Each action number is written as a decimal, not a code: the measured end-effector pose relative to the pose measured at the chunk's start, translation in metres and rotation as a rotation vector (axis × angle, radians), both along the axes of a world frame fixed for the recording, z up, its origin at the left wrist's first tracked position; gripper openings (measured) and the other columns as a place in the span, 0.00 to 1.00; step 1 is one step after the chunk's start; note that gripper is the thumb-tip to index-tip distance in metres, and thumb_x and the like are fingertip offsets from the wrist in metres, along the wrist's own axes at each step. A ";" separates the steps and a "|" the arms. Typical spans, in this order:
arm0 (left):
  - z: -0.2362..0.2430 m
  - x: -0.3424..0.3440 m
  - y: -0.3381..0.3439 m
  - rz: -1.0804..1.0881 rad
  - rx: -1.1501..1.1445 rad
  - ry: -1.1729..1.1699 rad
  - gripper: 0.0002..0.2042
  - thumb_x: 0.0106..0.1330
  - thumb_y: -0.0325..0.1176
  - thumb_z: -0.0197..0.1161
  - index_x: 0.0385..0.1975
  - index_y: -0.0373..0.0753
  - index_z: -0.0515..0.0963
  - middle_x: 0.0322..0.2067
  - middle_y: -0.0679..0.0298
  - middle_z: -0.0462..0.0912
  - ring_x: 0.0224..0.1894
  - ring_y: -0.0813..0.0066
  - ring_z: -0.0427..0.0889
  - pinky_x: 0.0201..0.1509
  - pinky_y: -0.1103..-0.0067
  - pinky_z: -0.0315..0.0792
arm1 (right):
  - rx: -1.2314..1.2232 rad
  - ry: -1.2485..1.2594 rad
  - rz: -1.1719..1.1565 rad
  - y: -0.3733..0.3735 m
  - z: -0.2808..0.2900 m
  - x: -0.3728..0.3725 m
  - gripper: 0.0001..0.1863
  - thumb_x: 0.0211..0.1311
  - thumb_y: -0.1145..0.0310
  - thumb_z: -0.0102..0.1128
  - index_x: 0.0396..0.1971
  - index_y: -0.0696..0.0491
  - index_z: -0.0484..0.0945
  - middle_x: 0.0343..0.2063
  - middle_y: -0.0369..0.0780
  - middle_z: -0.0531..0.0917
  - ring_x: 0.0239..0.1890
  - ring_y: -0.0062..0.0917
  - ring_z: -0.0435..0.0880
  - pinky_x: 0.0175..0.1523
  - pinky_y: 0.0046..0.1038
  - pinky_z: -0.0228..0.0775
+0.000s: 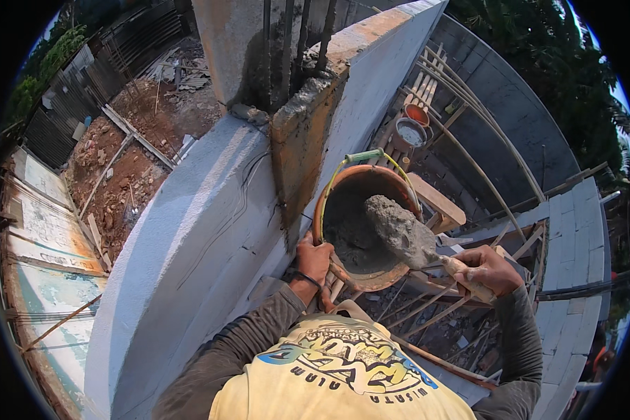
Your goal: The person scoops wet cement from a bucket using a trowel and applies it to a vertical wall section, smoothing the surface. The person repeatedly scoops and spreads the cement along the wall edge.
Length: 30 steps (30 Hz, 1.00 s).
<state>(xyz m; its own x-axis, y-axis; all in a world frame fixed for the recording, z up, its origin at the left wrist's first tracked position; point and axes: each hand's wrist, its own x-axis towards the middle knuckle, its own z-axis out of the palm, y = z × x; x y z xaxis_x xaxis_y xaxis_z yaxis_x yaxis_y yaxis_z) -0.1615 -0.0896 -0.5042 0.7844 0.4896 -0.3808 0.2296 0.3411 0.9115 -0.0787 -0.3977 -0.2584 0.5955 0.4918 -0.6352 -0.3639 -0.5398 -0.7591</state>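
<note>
Here we get grainy, damp-looking mortar (401, 229), a dusty, wooden-looking trowel handle (467, 274) and a matt, plastic-looking bucket (368, 284), crusted inside. Now we've a fairly smooth, chalky wall (178, 203), a rough, mortar-smeared board (302, 140), and matt shirt cloth (339, 371)!

Sunlit lt-gry wall (182, 210), red-brn dirt (115, 199), corrug fence (66, 105); dk trees (532, 63)

The bucket (368, 283) is orange, its handle (363, 156) yellow and green, the mortar (402, 227) grey, the printed shirt (339, 371) yellow.
</note>
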 end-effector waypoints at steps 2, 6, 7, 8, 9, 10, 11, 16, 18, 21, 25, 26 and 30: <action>-0.005 -0.008 0.000 0.038 0.040 -0.030 0.11 0.49 0.17 0.60 0.32 0.37 0.71 0.22 0.69 0.70 0.22 0.81 0.72 0.22 0.80 0.66 | -0.029 -0.051 0.011 0.016 0.061 0.010 0.28 0.49 0.64 0.74 0.46 0.67 0.79 0.26 0.41 0.84 0.23 0.22 0.84 0.31 0.27 0.81; -0.006 -0.024 -0.004 0.041 0.036 -0.042 0.09 0.49 0.22 0.63 0.29 0.33 0.72 0.22 0.63 0.72 0.24 0.75 0.72 0.29 0.74 0.69 | -0.125 -0.201 0.116 0.069 0.188 0.027 0.28 0.47 0.60 0.76 0.38 0.71 0.79 0.25 0.46 0.83 0.21 0.26 0.86 0.26 0.27 0.83; -0.014 -0.027 -0.005 0.051 0.087 -0.039 0.09 0.49 0.22 0.63 0.30 0.33 0.73 0.22 0.62 0.73 0.24 0.74 0.73 0.29 0.73 0.69 | -0.177 -0.250 0.180 0.097 0.217 0.033 0.27 0.47 0.62 0.75 0.37 0.71 0.79 0.24 0.47 0.83 0.21 0.28 0.87 0.25 0.27 0.84; -0.023 -0.030 -0.009 0.047 0.131 -0.040 0.10 0.49 0.22 0.63 0.32 0.32 0.73 0.22 0.62 0.74 0.24 0.74 0.73 0.29 0.73 0.69 | -0.239 -0.275 0.241 0.124 0.244 0.040 0.27 0.47 0.63 0.74 0.38 0.73 0.78 0.24 0.49 0.83 0.20 0.29 0.87 0.24 0.28 0.84; -0.020 -0.031 -0.004 0.058 0.067 -0.036 0.10 0.49 0.22 0.63 0.32 0.32 0.74 0.22 0.61 0.74 0.24 0.73 0.73 0.30 0.73 0.69 | -0.280 -0.359 0.334 0.163 0.263 0.054 0.27 0.47 0.62 0.72 0.36 0.74 0.78 0.24 0.50 0.83 0.19 0.29 0.86 0.22 0.29 0.83; -0.008 -0.030 -0.004 0.036 -0.025 -0.079 0.10 0.49 0.23 0.64 0.32 0.32 0.74 0.22 0.61 0.74 0.25 0.72 0.74 0.30 0.74 0.70 | -0.415 -0.446 0.499 0.206 0.291 0.057 0.29 0.49 0.57 0.70 0.35 0.74 0.77 0.25 0.52 0.84 0.19 0.30 0.86 0.23 0.28 0.84; -0.009 -0.030 -0.016 0.034 -0.046 -0.056 0.09 0.50 0.23 0.63 0.32 0.32 0.74 0.22 0.61 0.74 0.24 0.72 0.74 0.30 0.73 0.70 | -0.557 -0.518 0.596 0.241 0.302 0.055 0.30 0.52 0.53 0.67 0.35 0.71 0.78 0.24 0.51 0.83 0.18 0.30 0.85 0.22 0.28 0.83; -0.058 -0.040 -0.028 0.056 -0.142 -0.049 0.10 0.49 0.23 0.63 0.32 0.32 0.74 0.22 0.61 0.73 0.24 0.73 0.73 0.29 0.73 0.69 | -1.274 -0.633 0.495 0.411 0.302 0.009 0.23 0.62 0.59 0.59 0.36 0.71 0.78 0.25 0.50 0.84 0.16 0.31 0.84 0.20 0.31 0.82; -0.038 -0.049 -0.023 0.043 -0.227 -0.005 0.10 0.49 0.23 0.62 0.32 0.33 0.73 0.22 0.62 0.72 0.24 0.73 0.72 0.28 0.73 0.68 | -1.313 -1.002 0.697 0.384 0.302 0.012 0.21 0.63 0.60 0.58 0.34 0.69 0.80 0.23 0.48 0.84 0.15 0.30 0.84 0.19 0.31 0.81; -0.032 -0.054 -0.012 0.077 -0.294 -0.067 0.10 0.50 0.23 0.61 0.33 0.34 0.73 0.22 0.65 0.71 0.23 0.75 0.71 0.25 0.74 0.67 | -1.104 -1.281 0.710 0.328 0.311 0.026 0.21 0.63 0.59 0.60 0.36 0.66 0.80 0.22 0.44 0.83 0.14 0.25 0.81 0.18 0.27 0.77; -0.028 -0.062 -0.004 0.010 -0.240 -0.073 0.11 0.49 0.22 0.61 0.34 0.33 0.74 0.23 0.65 0.72 0.23 0.76 0.72 0.26 0.75 0.68 | -0.561 -1.017 0.385 0.232 0.276 0.017 0.23 0.62 0.55 0.63 0.38 0.63 0.78 0.22 0.40 0.81 0.14 0.21 0.79 0.18 0.24 0.74; -0.028 -0.063 -0.003 0.014 -0.240 -0.067 0.11 0.49 0.22 0.61 0.34 0.33 0.74 0.23 0.66 0.72 0.23 0.76 0.72 0.26 0.76 0.68 | -0.449 -0.847 0.299 0.209 0.265 0.022 0.22 0.62 0.54 0.64 0.38 0.62 0.77 0.21 0.39 0.80 0.15 0.20 0.78 0.19 0.23 0.73; -0.006 -0.067 0.011 0.003 0.018 0.022 0.10 0.48 0.24 0.63 0.30 0.31 0.74 0.23 0.61 0.76 0.25 0.72 0.76 0.28 0.73 0.71 | -0.215 -0.736 0.193 0.127 0.178 -0.013 0.24 0.61 0.51 0.66 0.38 0.61 0.76 0.24 0.35 0.76 0.22 0.17 0.77 0.28 0.20 0.71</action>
<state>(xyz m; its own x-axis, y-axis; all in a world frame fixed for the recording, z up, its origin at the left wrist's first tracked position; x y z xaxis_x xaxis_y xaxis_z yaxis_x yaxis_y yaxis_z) -0.2287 -0.0787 -0.5100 0.7744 0.4990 -0.3890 0.2487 0.3252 0.9123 -0.0914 -0.2708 -0.0806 0.8163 0.5403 -0.2044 0.3063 -0.7047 -0.6400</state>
